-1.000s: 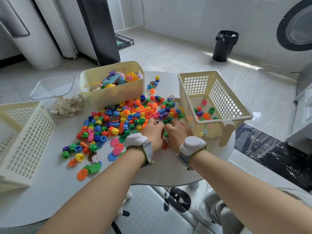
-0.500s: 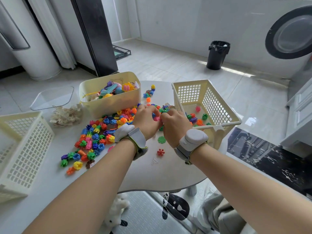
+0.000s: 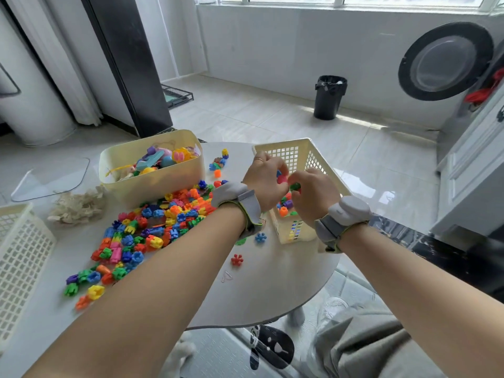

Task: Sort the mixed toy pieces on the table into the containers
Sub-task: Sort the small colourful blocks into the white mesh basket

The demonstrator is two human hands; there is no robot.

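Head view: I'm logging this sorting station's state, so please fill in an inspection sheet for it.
Surface: white round table, near side bare.
Job's things: toy pieces heaped centre-left; right basket holds some; solid tub holds mixed toys; left basket at the table's left edge.
Clutter: beige scrap heap beside the tub.
Grippers: left hand and right hand over the right basket, fingers pinching pieces.
Cables: nothing seen.
Surroundings: tiled floor, black bin, round washer door.

You have three containers on the tabletop (image 3: pixel 272 296): two lattice ones, the left basket (image 3: pixel 24 257) and the right basket (image 3: pixel 290 155), plus one solid tub (image 3: pixel 152 186). Three flat snowflake pieces sit loose (red snowflake (image 3: pixel 237 260), blue snowflake (image 3: pixel 260 237), green snowflake (image 3: pixel 241 242) half hidden).
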